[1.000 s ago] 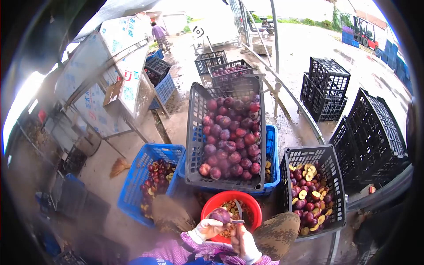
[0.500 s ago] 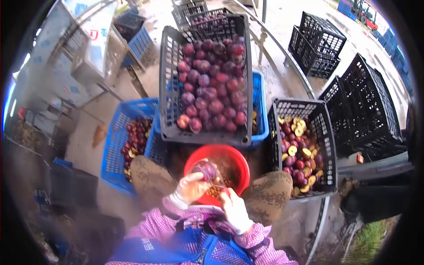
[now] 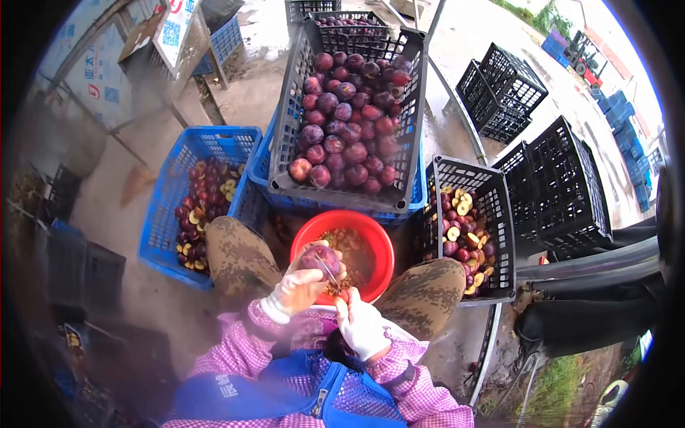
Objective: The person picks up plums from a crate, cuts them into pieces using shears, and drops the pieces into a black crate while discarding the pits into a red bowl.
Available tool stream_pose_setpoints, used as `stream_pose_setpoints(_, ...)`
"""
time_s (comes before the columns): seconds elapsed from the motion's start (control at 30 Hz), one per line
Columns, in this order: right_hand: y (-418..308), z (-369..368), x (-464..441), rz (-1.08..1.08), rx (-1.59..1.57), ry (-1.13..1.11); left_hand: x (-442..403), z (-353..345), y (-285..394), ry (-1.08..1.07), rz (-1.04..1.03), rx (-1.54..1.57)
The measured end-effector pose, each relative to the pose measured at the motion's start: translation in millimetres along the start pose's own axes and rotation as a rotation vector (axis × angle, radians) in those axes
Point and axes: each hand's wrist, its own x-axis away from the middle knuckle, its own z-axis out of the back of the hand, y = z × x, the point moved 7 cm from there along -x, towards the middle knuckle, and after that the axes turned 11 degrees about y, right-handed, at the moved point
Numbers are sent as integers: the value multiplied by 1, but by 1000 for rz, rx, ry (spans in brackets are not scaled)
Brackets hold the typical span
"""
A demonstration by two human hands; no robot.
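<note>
The left hand (image 3: 291, 289) is gripping a round, dark purple-red plum (image 3: 312, 260), its fingers closing around the fruit and holding it over the near part of a round, bright red plastic basin (image 3: 386, 250). The right hand (image 3: 364, 324) is gripping a small knife (image 3: 330, 273) with a thin metal blade and a red handle, and the blade is slanting across the plum's face; whether it is cutting into the skin cannot be told. Small brownish pieces are lying inside the basin, which is standing between two knees in brown camouflage trousers (image 3: 428, 289). Beyond it, a black slatted plastic crate (image 3: 342, 195) is holding many whole plums (image 3: 349, 132) and resting on a blue plastic crate (image 3: 258, 171). Another blue slatted crate (image 3: 152, 228), on the left, and a second black crate (image 3: 509, 264), on the right, are holding dark red fruit and cut pieces showing yellow flesh.
</note>
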Motion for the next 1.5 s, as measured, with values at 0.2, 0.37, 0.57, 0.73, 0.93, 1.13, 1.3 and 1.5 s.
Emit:
stream_pose_setpoints(0.2,-5,-13,2,-66,-40,-39,4,-1,15,-16,-84,-181)
stream_pose_setpoints(0.37,-28,-16,-1,-49,-169,34,-12,9,24,27,-354,-412)
stream_pose_setpoints(0.57,-25,-22,-11,-54,-11,11,-7,11,1,123,-102,29)
stream_pose_setpoints(0.73,-47,-18,-13,-62,-117,-31,-10,5,33,55,-317,-298)
stream_pose_setpoints(0.93,-29,-39,-12,37,43,58,-16,18,1,180,-64,308)
stream_pose_setpoints(1.13,-40,-9,-16,-48,-18,2,-19,-2,30,-43,-343,-411)
stream_pose_setpoints(1.3,-20,-33,-17,46,24,106,-28,16,-11,123,-1,287)
stream_pose_setpoints(1.5,-19,-13,-14,-108,-62,10,-22,0,4,97,-92,-84)
